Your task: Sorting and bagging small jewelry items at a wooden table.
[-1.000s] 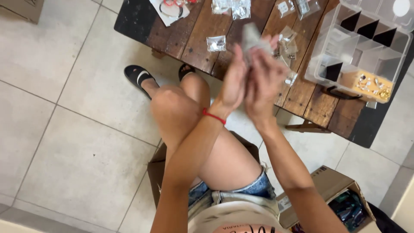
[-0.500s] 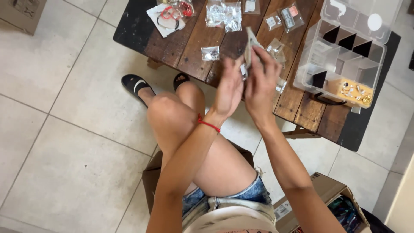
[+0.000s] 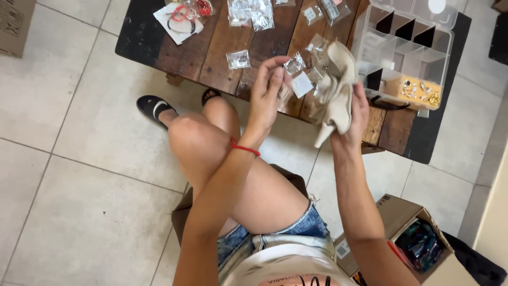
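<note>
I sit with crossed legs at a low dark wooden table (image 3: 211, 50). My right hand (image 3: 355, 114) grips a crumpled beige cloth (image 3: 334, 87) that hangs down from it. My left hand (image 3: 267, 90), with a red string bracelet at the wrist, pinches a small clear plastic bag (image 3: 292, 66) with a white card (image 3: 302, 83) just left of the cloth. Both hands hover over the table's near edge.
Several small clear bags (image 3: 250, 11) and red and black rings on a card (image 3: 182, 15) lie on the table. A clear compartment organiser box (image 3: 407, 47) with gold trinkets stands at the right. Cardboard boxes (image 3: 423, 243) sit on the tiled floor.
My hands, pressed together around the cloth before, have separated. The cloth now hangs from my right hand, and my left holds the small bag apart from it.
</note>
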